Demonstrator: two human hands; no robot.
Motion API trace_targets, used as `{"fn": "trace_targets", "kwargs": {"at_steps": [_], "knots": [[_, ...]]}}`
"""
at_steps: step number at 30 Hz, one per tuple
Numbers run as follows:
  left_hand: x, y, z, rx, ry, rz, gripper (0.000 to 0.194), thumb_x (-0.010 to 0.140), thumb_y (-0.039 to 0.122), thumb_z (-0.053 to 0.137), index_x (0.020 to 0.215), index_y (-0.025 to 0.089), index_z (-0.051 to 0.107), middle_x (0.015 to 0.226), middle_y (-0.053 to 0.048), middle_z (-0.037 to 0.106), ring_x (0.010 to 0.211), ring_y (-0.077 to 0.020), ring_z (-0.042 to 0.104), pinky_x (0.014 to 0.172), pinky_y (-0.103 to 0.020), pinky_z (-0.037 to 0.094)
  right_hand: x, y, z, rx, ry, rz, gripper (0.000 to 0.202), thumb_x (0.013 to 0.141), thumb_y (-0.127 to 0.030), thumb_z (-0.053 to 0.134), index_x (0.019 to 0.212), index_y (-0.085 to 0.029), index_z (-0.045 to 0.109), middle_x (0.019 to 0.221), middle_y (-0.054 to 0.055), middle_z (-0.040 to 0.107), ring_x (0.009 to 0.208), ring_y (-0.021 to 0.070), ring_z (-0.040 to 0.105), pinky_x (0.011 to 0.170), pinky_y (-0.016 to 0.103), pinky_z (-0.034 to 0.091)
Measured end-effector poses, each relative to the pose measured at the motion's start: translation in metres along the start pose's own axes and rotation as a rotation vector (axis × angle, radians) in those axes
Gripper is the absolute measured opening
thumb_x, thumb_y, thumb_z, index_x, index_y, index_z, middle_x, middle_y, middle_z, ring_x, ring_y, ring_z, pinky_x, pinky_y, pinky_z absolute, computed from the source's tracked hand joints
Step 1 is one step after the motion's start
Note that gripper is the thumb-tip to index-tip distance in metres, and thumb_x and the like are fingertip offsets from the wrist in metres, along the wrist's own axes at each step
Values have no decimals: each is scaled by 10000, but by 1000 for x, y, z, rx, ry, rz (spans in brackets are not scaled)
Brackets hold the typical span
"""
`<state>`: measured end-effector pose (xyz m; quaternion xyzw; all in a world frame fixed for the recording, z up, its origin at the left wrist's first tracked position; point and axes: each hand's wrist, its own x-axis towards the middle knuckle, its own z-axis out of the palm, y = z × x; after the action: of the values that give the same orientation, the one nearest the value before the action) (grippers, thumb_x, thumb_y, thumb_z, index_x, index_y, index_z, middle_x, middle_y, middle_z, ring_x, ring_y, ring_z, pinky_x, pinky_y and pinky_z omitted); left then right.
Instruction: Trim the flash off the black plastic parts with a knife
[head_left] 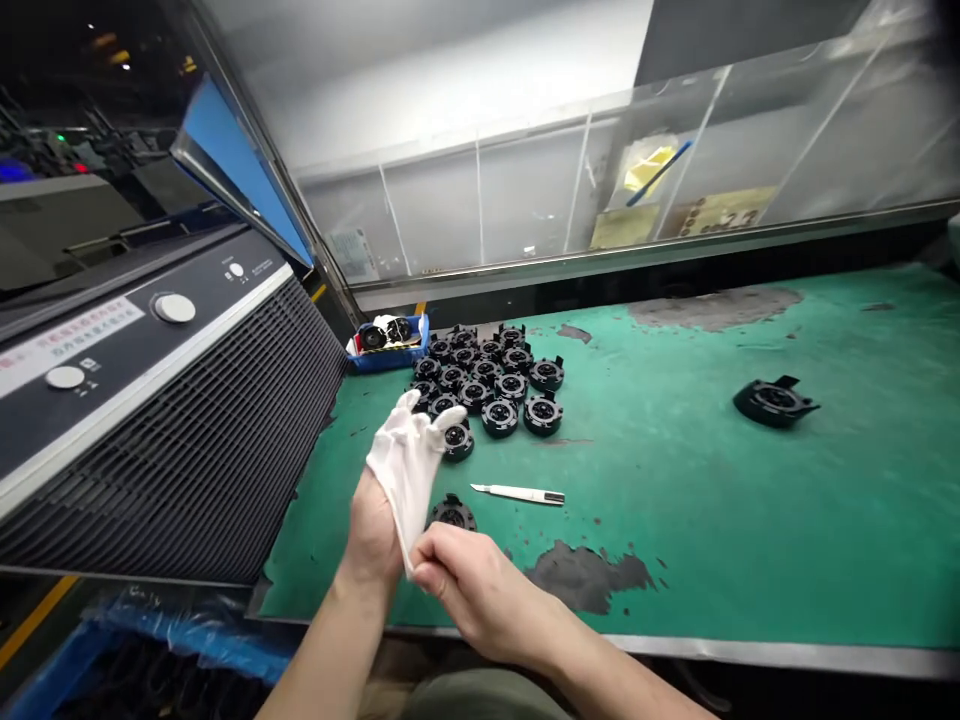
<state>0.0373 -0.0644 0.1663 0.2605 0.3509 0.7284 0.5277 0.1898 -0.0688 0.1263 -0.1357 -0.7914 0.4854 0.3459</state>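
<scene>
A white glove [409, 462] covers the fingers and part of the palm of my left hand [375, 520]; the wrist and the heel of that hand are bare. Thumb and fingers stand apart inside the fabric, holding nothing. My bare right hand [469, 580] pinches the glove's cuff and stretches it towards me. Just beyond my hands lies a white-handled scalpel [517, 494], blade to the left. A round black plastic part [453, 512] sits partly hidden behind my right hand. Past the glove, several similar black parts [500, 416] stand grouped together.
One black part [776, 400] lies apart on the right of the worn green mat [675, 520]. A small blue bin [388, 357] with parts stands at the back left. A grey slatted machine with knobs [195, 430] borders the left side. Below it is a blue-lined crate [187, 645].
</scene>
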Motion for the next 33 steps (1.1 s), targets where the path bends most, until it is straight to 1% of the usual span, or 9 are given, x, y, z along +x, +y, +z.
{"fn": "trace_targets", "kwargs": {"at_steps": [5,8,11,14,18,22,25,29,33], "knots": [[54,-21,-20,72,-38,-33,728,990,756,547,1546,286,576,1406,-104,722,1499,-348,579,1256,-491,477,28,8,7,-16,38,40,166,1084,-294,518,929,-238,539,875,4,629,763,146,537,711,265,436],[67,-22,-28,85,-167,-156,714,1002,674,527,1607,297,496,1551,-134,634,1488,-370,588,1243,-539,464,42,10,15,9,75,93,205,1103,-344,497,933,-238,535,865,-3,627,758,144,549,697,256,431],[76,-11,-36,96,-142,-44,676,986,475,579,1637,351,443,1747,-73,442,1584,-306,486,1276,-437,424,56,8,24,-10,102,133,206,1103,-351,497,931,-240,520,846,-13,606,732,137,526,676,253,409],[94,8,-47,86,35,109,570,1040,508,488,1582,331,517,1777,-22,404,1676,-232,319,1295,-348,377,73,8,30,-122,102,93,176,1101,-312,470,942,-245,505,834,-17,587,704,131,511,657,250,400],[116,36,-53,0,-34,-60,622,1044,652,366,1533,336,585,1707,-62,515,1629,-302,411,1247,-482,457,92,13,38,-255,103,56,113,1071,-309,497,975,-252,515,866,-5,629,739,145,561,681,257,427],[114,50,-49,-261,-133,-205,618,950,360,558,1563,441,542,1720,-2,495,1563,-344,508,1216,-560,478,97,27,36,-563,148,74,134,931,-234,586,1061,-251,561,906,12,690,792,181,627,720,284,452],[103,46,-45,-359,-30,-144,658,919,209,562,1537,433,556,1649,-1,582,1545,-299,535,1168,-509,506,103,43,27,-714,231,179,347,876,-138,553,1212,-222,566,980,54,724,862,213,667,749,303,460],[96,42,-44,-351,52,-18,347,1058,530,526,1368,432,647,1451,13,731,1520,-280,565,1106,-456,541,106,59,30,-844,258,324,278,924,-69,482,1143,-202,591,956,89,733,813,217,671,684,297,414],[101,43,-49,-198,-28,163,330,1053,644,480,1324,542,639,1670,121,525,1586,-317,493,1215,-554,474,92,56,63,-874,112,300,120,920,-114,545,913,-234,546,784,27,692,597,186,574,553,313,305]]}}
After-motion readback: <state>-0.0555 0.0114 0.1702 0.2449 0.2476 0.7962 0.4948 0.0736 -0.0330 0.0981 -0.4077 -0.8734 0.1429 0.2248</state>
